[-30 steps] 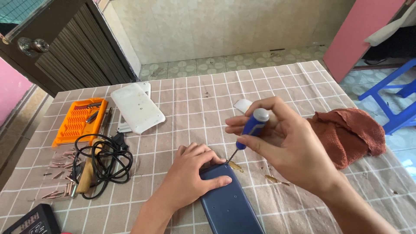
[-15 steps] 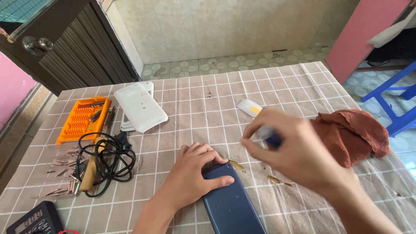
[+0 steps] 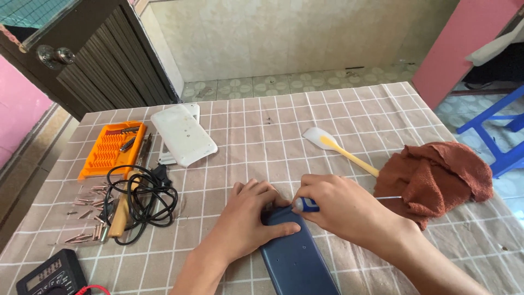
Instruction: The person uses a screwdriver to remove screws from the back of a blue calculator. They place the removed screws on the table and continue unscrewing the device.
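A dark blue flat device (image 3: 297, 257) lies on the checked tablecloth at the near edge. My left hand (image 3: 248, 218) presses flat on its upper left corner. My right hand (image 3: 349, 213) is closed on a small screwdriver (image 3: 305, 205) with a blue and white handle. It lies nearly level at the device's top edge. The thin metal shaft (image 3: 388, 198) sticks out to the right, toward a rust-brown cloth (image 3: 436, 177).
A white and yellow pry tool (image 3: 338, 147) lies behind my right hand. To the left are a white casing (image 3: 183, 134), an orange bit holder (image 3: 109, 150), a coiled black cable (image 3: 142, 199), loose bits (image 3: 87, 218) and a meter (image 3: 49, 276). A blue chair (image 3: 499, 136) stands right.
My right hand came down from holding the screwdriver upright above the device to holding it level at the device's top edge. The pry tool behind it is uncovered. My left hand stayed.
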